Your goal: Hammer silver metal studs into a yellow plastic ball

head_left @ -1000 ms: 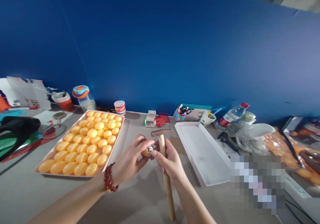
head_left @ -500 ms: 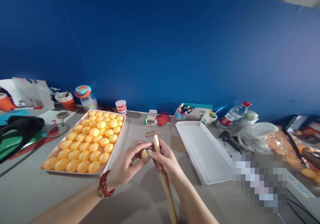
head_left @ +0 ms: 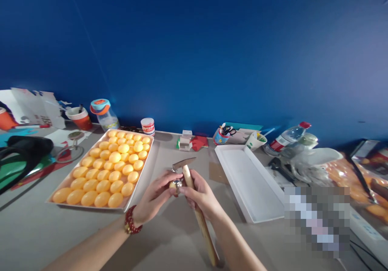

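My left hand (head_left: pixel 157 192), with a red bead bracelet on the wrist, pinches a small yellow capsule with a shiny silver part (head_left: pixel 175 184) at its fingertips. My right hand (head_left: pixel 201 196) is wrapped round the wooden handle of a hammer (head_left: pixel 198 214) just below its metal head, and its fingertips touch the same capsule. Both hands meet above the grey table (head_left: pixel 169 238) at centre. To the left lies a white tray (head_left: pixel 142 180) filled with several rows of yellow capsules (head_left: pixel 110 166).
An empty white tray (head_left: pixel 251 182) lies right of my hands. Along the blue wall stand cups, a jar, a small tub, a pen cup with scissors and a water bottle (head_left: pixel 287 135). A black bag (head_left: pixel 24 148) sits far left; clutter fills the right.
Both hands have shifted slightly left and closer together with the capsule. The hammer head has tilted and moved left. The view has dropped a little.
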`<control>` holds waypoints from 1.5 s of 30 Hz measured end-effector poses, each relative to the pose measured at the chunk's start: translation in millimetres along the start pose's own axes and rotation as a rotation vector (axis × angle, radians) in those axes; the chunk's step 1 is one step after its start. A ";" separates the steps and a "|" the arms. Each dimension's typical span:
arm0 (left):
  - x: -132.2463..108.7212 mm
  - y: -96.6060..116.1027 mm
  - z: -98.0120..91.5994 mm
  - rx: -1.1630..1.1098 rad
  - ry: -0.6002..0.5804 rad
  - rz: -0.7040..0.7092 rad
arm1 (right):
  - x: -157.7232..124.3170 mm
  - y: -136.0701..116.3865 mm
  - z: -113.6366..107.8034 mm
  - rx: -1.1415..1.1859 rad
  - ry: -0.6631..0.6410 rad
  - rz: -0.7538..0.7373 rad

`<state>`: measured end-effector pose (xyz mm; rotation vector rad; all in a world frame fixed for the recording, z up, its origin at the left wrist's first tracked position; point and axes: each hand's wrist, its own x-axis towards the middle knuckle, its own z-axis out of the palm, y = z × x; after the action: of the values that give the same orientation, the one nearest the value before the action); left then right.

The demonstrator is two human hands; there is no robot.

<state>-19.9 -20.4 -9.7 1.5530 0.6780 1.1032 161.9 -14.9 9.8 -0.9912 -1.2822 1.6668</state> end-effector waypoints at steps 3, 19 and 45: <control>-0.1 -1.3 0.4 -0.068 0.003 -0.037 | -0.1 -1.3 1.7 -0.014 0.013 0.026; 2.9 -29.9 -3.9 -0.265 0.261 -0.140 | -8.8 -0.6 0.9 -0.623 0.225 -0.235; 9.3 -23.0 -8.4 -0.300 0.293 -0.130 | -10.4 -0.1 -2.8 -1.120 0.274 -0.395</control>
<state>-20.8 -2.5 -28.9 1.0901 0.7584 1.2817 168.4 -23.5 10.6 -1.3768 -2.0708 0.3951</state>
